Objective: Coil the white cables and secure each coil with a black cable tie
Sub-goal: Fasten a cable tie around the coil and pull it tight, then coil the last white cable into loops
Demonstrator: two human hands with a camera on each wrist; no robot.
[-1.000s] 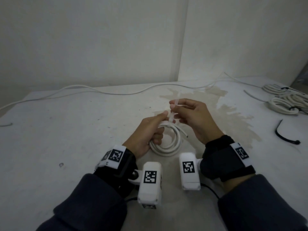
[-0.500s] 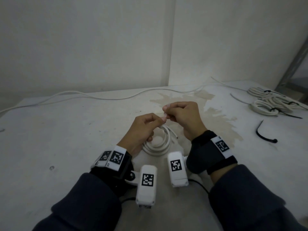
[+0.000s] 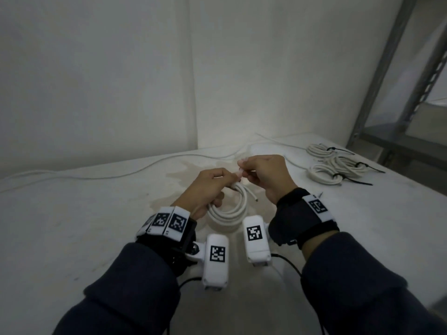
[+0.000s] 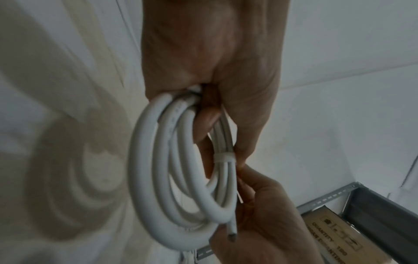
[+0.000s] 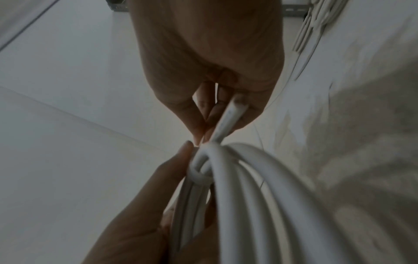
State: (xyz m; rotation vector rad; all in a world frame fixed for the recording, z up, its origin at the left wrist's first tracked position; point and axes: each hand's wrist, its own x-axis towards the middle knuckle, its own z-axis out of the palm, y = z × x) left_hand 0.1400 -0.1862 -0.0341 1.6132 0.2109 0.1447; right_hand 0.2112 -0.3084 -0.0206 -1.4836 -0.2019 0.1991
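Note:
A coil of white cable hangs just above the table, and my left hand grips it at its top, fingers curled round the strands. A pale cable tie is wrapped round the strands beside my left thumb; it looks white, not black. My right hand pinches the tie's tail between thumb and forefinger right above the band. The cable's cut free end lies against my right palm. The tie's head is hidden by my fingers.
Three white coils bound with black ties lie at the table's back right. A long loose white cable runs along the back edge. A grey metal rack stands at the right, with a cardboard box on it.
Both hands have stayed together on the coil. The tie's tail that stuck up above my right fingers a second ago no longer shows. The head view has swung right and up.

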